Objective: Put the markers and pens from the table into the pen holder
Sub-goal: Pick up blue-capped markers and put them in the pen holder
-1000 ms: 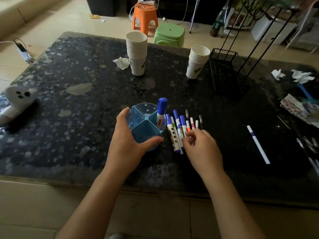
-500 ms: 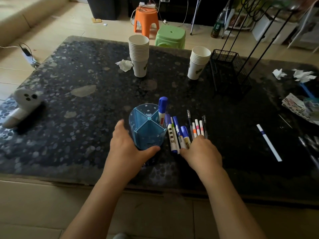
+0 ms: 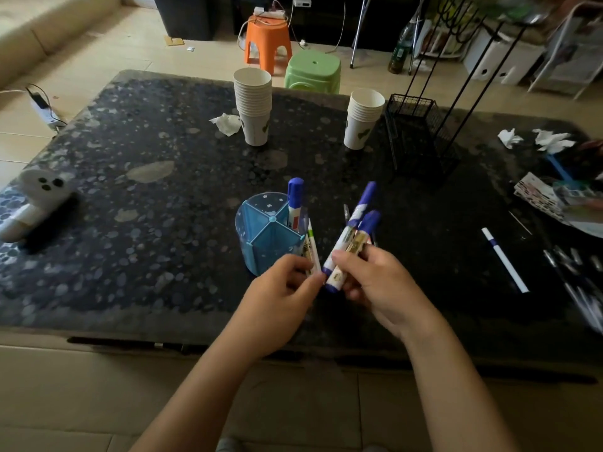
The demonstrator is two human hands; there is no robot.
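Observation:
A round blue pen holder with dividers stands on the dark table, one blue-capped marker upright inside it. My right hand is lifted above the table, closed around a bunch of blue-capped markers that point up and away. My left hand pinches a thin white pen just right of the holder. A white pen with a blue band lies on the table to the right. Several dark pens lie at the right edge.
Two stacks of paper cups stand at the back, beside a black wire basket. Crumpled tissues and papers lie about. A white plush toy rests at the left edge.
My right hand gathered the markers off the table and raised them. My left hand let go of the holder and took a thin pen beside it.

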